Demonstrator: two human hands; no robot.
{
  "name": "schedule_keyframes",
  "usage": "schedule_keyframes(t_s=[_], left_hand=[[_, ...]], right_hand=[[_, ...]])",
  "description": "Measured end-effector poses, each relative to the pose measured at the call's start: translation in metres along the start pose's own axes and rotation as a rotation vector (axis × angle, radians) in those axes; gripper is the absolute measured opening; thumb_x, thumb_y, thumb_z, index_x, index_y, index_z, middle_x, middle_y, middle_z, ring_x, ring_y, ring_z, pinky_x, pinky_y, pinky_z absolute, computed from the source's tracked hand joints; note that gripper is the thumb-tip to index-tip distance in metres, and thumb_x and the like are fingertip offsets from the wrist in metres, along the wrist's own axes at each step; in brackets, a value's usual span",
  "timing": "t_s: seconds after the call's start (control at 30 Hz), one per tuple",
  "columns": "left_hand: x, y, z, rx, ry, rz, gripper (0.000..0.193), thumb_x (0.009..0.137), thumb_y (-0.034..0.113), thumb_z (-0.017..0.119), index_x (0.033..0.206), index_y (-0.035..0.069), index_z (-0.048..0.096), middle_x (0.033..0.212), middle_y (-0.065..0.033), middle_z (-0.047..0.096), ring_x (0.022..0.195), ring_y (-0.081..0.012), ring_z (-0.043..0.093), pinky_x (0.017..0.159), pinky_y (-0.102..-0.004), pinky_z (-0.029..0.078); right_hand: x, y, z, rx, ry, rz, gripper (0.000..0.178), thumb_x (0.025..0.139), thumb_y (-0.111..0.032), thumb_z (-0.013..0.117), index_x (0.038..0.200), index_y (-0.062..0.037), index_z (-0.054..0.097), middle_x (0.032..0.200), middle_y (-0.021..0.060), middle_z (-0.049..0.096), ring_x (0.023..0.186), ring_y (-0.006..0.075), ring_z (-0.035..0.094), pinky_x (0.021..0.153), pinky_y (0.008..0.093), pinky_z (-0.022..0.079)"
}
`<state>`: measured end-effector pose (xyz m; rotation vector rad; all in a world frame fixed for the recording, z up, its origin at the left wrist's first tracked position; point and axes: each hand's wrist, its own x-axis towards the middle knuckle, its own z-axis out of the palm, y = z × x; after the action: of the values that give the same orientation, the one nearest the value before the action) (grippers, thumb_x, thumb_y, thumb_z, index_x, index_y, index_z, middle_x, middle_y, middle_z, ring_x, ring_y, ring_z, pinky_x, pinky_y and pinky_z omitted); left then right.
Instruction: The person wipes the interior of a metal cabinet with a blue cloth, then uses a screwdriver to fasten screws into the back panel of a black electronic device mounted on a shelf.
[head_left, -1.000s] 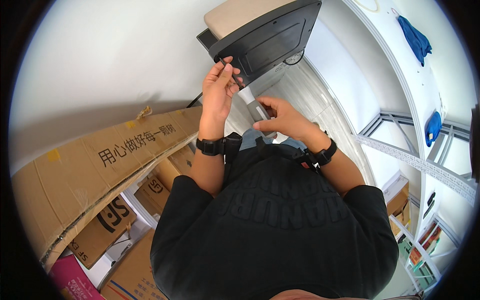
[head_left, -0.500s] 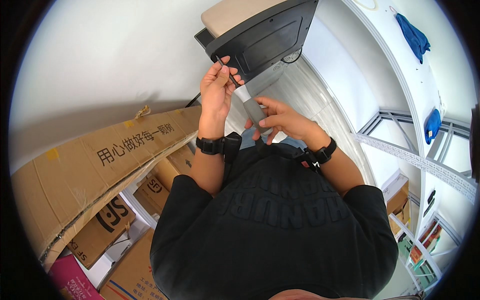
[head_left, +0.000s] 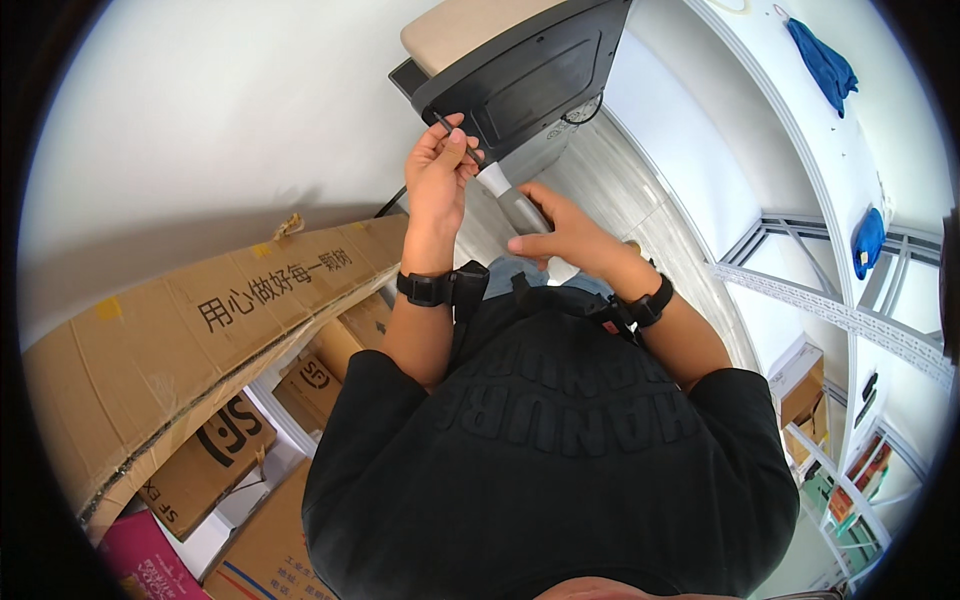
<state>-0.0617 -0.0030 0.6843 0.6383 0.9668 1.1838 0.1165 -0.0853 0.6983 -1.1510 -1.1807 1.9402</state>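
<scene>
The screwdriver (head_left: 495, 180) has a thick grey handle, a pale collar where the handle narrows, and a thin dark shaft. It slants from upper left to lower right, shaft end toward the black panel (head_left: 545, 85). No damage was noted on the visible parts (the butt of the handle is covered by the hand and was not examined).

Left hand (head_left: 438, 175): nearly closed, thumb and fingers pinching the dark shaft, with the fingertips near the panel's lower left corner. Whether the tip touches the panel cannot be determined.

Right hand (head_left: 570, 235): partly closed in a loose curve about the grey handle, fingers along its upper side and thumb across near its butt. Firmness of this grip cannot be determined.

Position: the screwdriver spans the space between the two hands, its shaft within the left fingers, its collar in the gap, its handle running into the right palm. It is held in front of the waist, below the panel, which backs a beige pad (head_left: 490, 30). A long cardboard box (head_left: 220, 300) stands to the left, apart from both hands.
</scene>
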Motion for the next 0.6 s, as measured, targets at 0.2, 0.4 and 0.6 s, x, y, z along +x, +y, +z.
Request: schedule_keyframes(t_s=[0.2,0.4,0.6], left_hand=[[-0.002,-0.002,-0.001,-0.039,0.009,0.023,0.024,0.095,0.009,0.054,0.118,0.001,0.055,0.086,-0.0092,0.066,0.068,-0.0140,0.063,0.061,-0.0263,0.054],[-0.006,0.003,0.008,-0.124,0.034,0.004,0.020,0.095,0.009,0.054,0.114,0.002,0.056,0.086,-0.0083,0.065,0.067,-0.0134,0.062,0.061,-0.0264,0.055],[0.001,-0.004,0.001,-0.047,0.070,0.021,0.022,0.091,0.010,0.062,0.111,0.003,0.058,0.079,-0.0051,0.062,0.063,-0.0113,0.060,0.058,-0.0224,0.052]], right_hand=[[-0.006,-0.009,-0.007,0.472,-0.138,0.124,0.060,0.088,-0.015,0.060,0.139,-0.0031,0.033,0.111,0.0149,0.060,0.082,0.0209,0.065,0.060,0.0288,0.055],[-0.002,0.002,-0.004,0.239,-0.007,0.047,0.063,0.083,-0.007,0.066,0.138,-0.0003,0.036,0.107,0.0122,0.059,0.079,0.0181,0.064,0.061,0.0275,0.054],[0.001,-0.006,0.000,-0.053,0.023,0.073,0.067,0.074,-0.012,0.077,0.130,0.0025,0.044,0.096,0.0060,0.058,0.076,0.0108,0.058,0.056,0.0240,0.049]])
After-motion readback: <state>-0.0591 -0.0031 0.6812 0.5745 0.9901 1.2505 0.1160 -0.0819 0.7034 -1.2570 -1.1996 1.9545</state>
